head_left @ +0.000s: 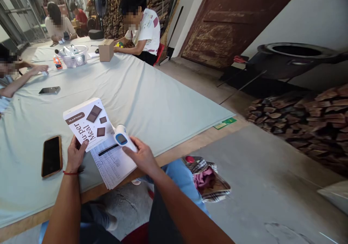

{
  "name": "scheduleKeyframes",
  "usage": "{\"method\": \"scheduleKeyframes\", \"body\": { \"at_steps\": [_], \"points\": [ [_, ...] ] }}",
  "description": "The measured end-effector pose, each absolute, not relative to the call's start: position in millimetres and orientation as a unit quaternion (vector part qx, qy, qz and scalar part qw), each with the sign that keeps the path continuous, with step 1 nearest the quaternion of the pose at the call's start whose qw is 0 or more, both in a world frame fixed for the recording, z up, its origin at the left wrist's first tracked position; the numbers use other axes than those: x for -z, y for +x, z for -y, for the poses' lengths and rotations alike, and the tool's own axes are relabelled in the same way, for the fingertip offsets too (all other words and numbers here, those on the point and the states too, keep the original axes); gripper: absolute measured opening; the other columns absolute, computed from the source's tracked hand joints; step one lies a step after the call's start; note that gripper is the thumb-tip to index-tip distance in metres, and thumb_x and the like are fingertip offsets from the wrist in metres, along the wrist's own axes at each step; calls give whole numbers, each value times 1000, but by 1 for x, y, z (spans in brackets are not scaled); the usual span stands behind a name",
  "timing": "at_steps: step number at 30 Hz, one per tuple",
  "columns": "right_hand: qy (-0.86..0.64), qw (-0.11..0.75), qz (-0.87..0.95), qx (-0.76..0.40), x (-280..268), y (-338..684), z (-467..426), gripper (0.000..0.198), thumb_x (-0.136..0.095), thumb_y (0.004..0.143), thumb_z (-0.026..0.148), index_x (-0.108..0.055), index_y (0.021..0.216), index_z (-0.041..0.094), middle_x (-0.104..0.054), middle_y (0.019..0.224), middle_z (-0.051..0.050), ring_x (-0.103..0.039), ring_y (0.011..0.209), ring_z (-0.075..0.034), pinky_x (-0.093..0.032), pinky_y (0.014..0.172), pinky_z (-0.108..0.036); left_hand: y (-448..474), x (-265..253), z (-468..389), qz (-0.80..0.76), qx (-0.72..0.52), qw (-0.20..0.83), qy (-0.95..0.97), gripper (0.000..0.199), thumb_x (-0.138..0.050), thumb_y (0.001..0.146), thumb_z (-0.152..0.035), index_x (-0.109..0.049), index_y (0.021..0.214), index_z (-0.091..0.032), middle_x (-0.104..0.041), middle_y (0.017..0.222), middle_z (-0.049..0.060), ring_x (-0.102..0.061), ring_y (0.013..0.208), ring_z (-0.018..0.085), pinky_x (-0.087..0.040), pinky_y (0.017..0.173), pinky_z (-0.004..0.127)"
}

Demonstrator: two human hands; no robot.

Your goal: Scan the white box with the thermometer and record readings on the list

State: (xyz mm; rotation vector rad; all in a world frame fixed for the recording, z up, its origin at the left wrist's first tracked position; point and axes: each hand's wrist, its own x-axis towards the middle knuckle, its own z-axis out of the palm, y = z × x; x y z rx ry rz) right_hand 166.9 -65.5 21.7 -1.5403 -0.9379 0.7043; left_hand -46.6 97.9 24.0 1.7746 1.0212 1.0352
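My left hand grips the lower edge of a white box printed with brown squares and "NutriMotion". The box is tilted above the table, and its print faces me. My right hand is wrapped round a white device with a blue-rimmed screen that looks like an infrared thermometer; its head is close to the box's right side. Beneath both lie handwritten sheets of paper at the table edge, with a black pen across them. A phone in a brown case lies left of my left hand.
A pale cloth covers the table. Farther back are another phone, a clear plastic basin of items and a cardboard box. Several people sit around it. A plaid bag is beside my leg; firewood is stacked at right.
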Motion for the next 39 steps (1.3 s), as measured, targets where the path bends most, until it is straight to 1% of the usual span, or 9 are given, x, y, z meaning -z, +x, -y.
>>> {"method": "scheduleKeyframes", "body": {
  "at_steps": [3, 7, 10, 14, 21, 24, 31, 35, 39],
  "points": [
    [-802, 400, 434, -93, -2, 208, 68, 48, -64, 85, 43, -64, 124, 15, -68, 114, -17, -60, 109, -31, -47, 94, -43, -46, -22, -99, -405, -414, 407, 706, 60, -69, 75, -61, -59, 113, -16, -72, 114, 14, -68, 104, 28, -55, 92, 41],
    [-860, 232, 454, -6, 7, 242, 75, 45, -60, 90, 38, -61, 127, 12, -65, 109, -19, -59, 102, -31, -46, 87, -41, -45, -20, -99, -408, -408, 406, 709, 62, -69, 75, -63, -60, 115, -16, -72, 114, 13, -68, 104, 27, -54, 92, 41],
    [-852, 236, 466, 49, 2, 235, 78, 47, -60, 91, 37, -59, 131, 12, -60, 115, -20, -54, 106, -33, -42, 88, -44, -43, -18, -100, -400, -417, 407, 707, 65, -70, 73, -65, -59, 115, -16, -71, 116, 13, -67, 106, 27, -54, 94, 40],
    [-753, 291, 589, 46, -4, 193, 67, 30, -47, 98, 26, -68, 120, 22, -61, 105, -13, -52, 101, -27, -40, 86, -40, -42, -17, -101, -398, -417, 390, 718, 66, -69, 73, -67, -60, 115, -17, -71, 116, 12, -67, 106, 26, -55, 93, 39],
    [-755, 187, 628, -3, -8, 168, 45, 25, -47, 96, 16, -72, 93, 16, -65, 97, -13, -51, 92, -25, -37, 79, -38, -40, -18, -100, -383, -422, 395, 721, 69, -72, 71, -68, -61, 116, -17, -70, 117, 12, -66, 109, 27, -54, 96, 40],
    [-719, 251, 647, -52, -12, 177, 58, 20, -51, 95, 20, -69, 87, 18, -65, 91, -11, -54, 89, -24, -39, 80, -38, -38, -16, -100, -375, -425, 407, 716, 70, -72, 71, -68, -60, 117, -17, -70, 119, 12, -65, 111, 28, -53, 99, 41],
    [-621, 651, 349, -262, -4, 150, 94, 20, -67, 81, 42, -60, 81, 23, -58, 63, 3, -51, 57, -13, -42, 57, -28, -38, -12, -101, -366, -420, 414, 720, 74, -73, 70, -67, -58, 121, -16, -69, 117, 12, -66, 111, 27, -55, 96, 39],
    [-566, 663, 314, -376, 0, 138, 93, 16, -69, 70, 38, -63, 72, 23, -59, 59, 3, -50, 54, -12, -42, 53, -27, -41, -15, -97, -395, -388, 386, 738, 69, -83, 61, -59, -63, 112, -16, -72, 106, 9, -68, 104, 28, -57, 92, 41],
    [-569, 639, 340, -390, -2, 140, 91, 11, -70, 63, 31, -62, 63, 23, -57, 56, 4, -47, 53, -11, -40, 52, -26, -41, -21, -90, -380, -345, 386, 766, 65, -87, 58, -51, -66, 109, -16, -72, 109, 9, -66, 108, 30, -56, 96, 43]
  ]
}}
